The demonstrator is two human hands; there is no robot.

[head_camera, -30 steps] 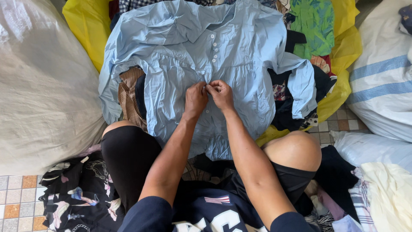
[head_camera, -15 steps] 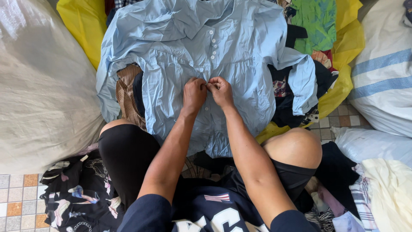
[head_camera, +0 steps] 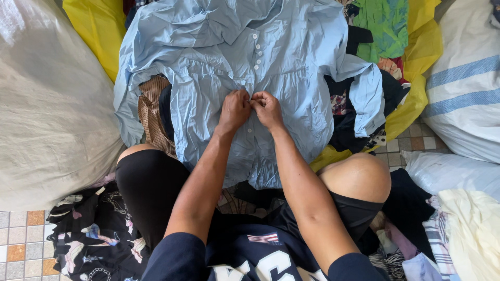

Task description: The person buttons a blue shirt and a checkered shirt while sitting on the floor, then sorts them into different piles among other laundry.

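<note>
The light blue shirt [head_camera: 291, 78] lies spread face up ahead of the person, its button placket running straight away. Left hand [head_camera: 234, 110] and right hand [head_camera: 267, 109] meet there, both pinching fabric mid-placket.

Light blue shirt [head_camera: 208, 57] under both hands: thin woven cloth, matt, heavily creased; small buttons [head_camera: 256, 49] just above the fingers look like smooth pale plastic, slight sheen. Left of left hand [head_camera: 234, 110]: big sack [head_camera: 52, 104], pale woven plastic, dull sheen, w/ brown striped cloth [head_camera: 151, 112] between. Right of right hand [head_camera: 268, 109]: yellow bag [head_camera: 416, 57], thin glossy plastic film; white sack w/ blue stripes [head_camera: 463, 88], coarse weave. Floor tiles [head_camera: 21, 239] near left elbow: smooth ceramic, semi-gloss.
</note>
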